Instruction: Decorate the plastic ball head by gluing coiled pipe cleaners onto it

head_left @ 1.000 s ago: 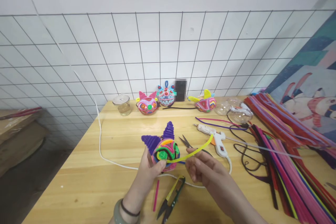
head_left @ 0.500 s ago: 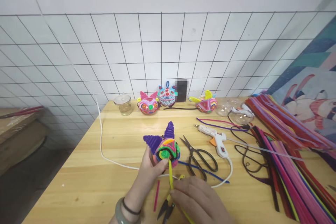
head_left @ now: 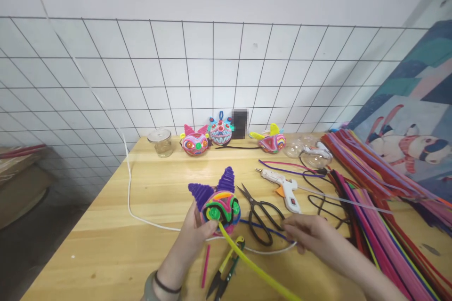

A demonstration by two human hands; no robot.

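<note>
My left hand (head_left: 197, 230) grips a colourful animal-head ornament (head_left: 226, 204) of coiled pipe cleaners, with purple ears and green eyes. Its thumb presses the lower left of the face, where one end of a yellow pipe cleaner (head_left: 252, 263) lies; the rest trails down to the bottom edge. Off to the right, my right hand (head_left: 307, 233) is loosely curled with nothing visible in it. Its fingertips are by the handles of black scissors (head_left: 261, 211), over a blue pipe cleaner (head_left: 249, 222), just below a white glue gun (head_left: 282, 186).
Small yellow-handled snips (head_left: 226, 263) and a pink strip (head_left: 205, 265) lie in front. Finished heads (head_left: 196, 141) and a glass jar (head_left: 160, 143) line the back. Bundles of pipe cleaners (head_left: 381, 235) cover the right side. A white cord (head_left: 129, 183) crosses the table.
My right hand has let go of the yellow pipe cleaner and moved right, towards the scissors and glue gun. My left hand still holds the ornament. The view has shifted slightly.
</note>
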